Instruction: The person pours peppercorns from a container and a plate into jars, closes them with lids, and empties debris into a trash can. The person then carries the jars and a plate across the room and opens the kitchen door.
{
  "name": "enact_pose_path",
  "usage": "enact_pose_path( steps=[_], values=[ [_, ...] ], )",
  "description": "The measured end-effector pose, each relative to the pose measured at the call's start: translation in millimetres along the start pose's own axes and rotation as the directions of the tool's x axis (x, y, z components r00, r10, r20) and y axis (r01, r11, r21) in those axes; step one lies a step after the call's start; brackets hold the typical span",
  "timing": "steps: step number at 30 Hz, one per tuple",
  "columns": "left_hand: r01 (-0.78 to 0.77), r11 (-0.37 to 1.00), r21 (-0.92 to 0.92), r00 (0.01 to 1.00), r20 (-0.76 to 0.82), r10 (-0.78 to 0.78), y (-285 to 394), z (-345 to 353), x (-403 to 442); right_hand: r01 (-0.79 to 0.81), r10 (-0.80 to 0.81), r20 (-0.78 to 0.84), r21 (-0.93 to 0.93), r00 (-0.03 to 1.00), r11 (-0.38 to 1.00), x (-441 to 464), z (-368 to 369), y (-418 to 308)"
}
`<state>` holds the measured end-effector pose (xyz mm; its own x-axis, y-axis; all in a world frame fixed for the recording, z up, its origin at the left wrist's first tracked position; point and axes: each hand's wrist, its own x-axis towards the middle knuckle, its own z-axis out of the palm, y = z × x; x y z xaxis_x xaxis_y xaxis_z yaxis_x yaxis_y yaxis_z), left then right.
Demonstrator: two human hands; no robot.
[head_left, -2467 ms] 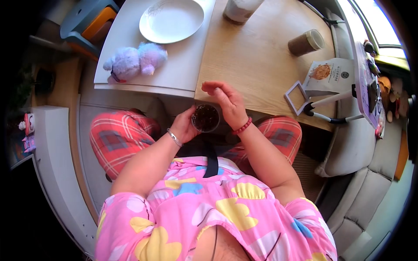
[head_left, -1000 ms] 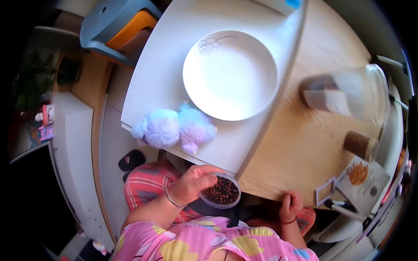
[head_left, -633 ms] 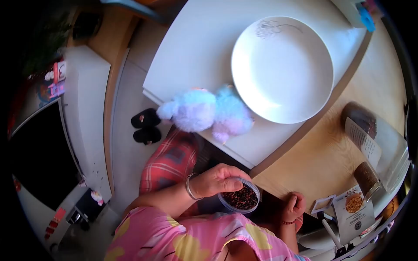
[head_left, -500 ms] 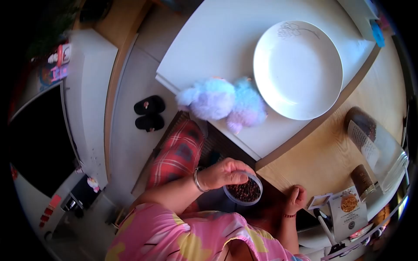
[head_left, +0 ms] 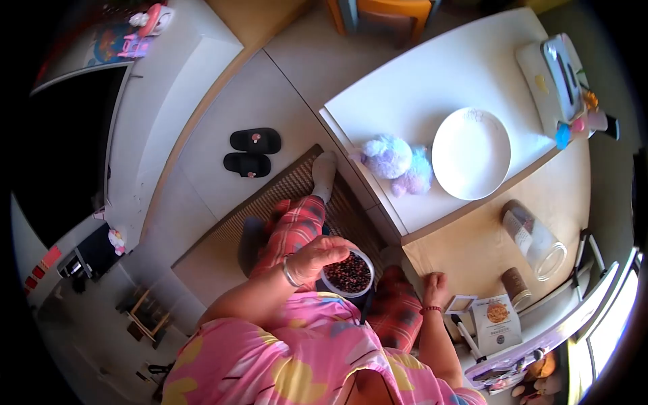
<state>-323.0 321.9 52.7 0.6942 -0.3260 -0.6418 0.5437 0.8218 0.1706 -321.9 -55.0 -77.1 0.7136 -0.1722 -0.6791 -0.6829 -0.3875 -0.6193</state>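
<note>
My left hand grips the rim of a round clear container filled with dark red and black grains, held above my lap. At the front edge of the wooden table part rests my right hand, its fingers curled; whether anything is in them is hidden. Just right of it lie a small square frame and a white packet with a food picture. A white plate sits on the white table part beside a fluffy blue and purple toy.
A large clear jar and a small brown jar lie or stand on the wood. A white box is at the table's far end. Black slippers are on the floor by a brown mat. An orange chair stands beyond.
The view has turned left, showing more floor and mat. Earlier both hands were at the container; my right hand has since moved to the table edge, while my left still holds the container.
</note>
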Motion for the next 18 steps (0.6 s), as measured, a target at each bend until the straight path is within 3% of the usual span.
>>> enact_pose_path(
  steps=[1, 3, 4, 6, 8, 11, 15, 18],
  values=[
    [-0.006, 0.996, -0.088, 1.0, 0.001, 0.006, 6, 3, -11, 0.021, -0.021, 0.006, -0.011, 1.0, 1.0, 0, -5, -9],
    [-0.039, 0.997, -0.059, 0.999, 0.003, 0.04, 23, 3, -34, -0.27, 0.3, 0.14, -0.197, 0.944, 0.942, -9, -10, -40],
    [-0.065, 0.997, -0.043, 0.998, 0.0, 0.065, 32, 3, -46, -0.185, 0.254, 0.173, -0.339, 0.952, 0.923, -19, -12, -59],
    [-0.112, 0.994, -0.006, 0.994, -0.01, 0.112, 56, 10, -69, -0.018, 0.11, 0.184, -0.441, 0.977, 0.897, -28, -34, -49],
    [-0.159, 0.987, 0.029, 0.987, -0.025, 0.16, 78, 15, -92, -0.232, 0.263, 0.225, -0.154, 0.938, 0.96, -65, -46, -104],
    [-0.315, 0.927, 0.205, 0.935, -0.098, 0.34, 105, 19, -116, -0.336, 0.363, 0.128, -0.191, 0.923, 0.922, -124, -66, -151],
    [-0.319, 0.948, 0.022, 0.947, -0.031, 0.319, 133, 21, -147, -0.432, 0.459, 0.121, -0.194, 0.88, 0.881, -169, -81, -168],
    [-0.35, 0.936, 0.034, 0.936, -0.028, 0.351, 135, 22, -175, -0.41, 0.449, 0.192, -0.214, 0.872, 0.887, -164, -77, -169]
  ],
)
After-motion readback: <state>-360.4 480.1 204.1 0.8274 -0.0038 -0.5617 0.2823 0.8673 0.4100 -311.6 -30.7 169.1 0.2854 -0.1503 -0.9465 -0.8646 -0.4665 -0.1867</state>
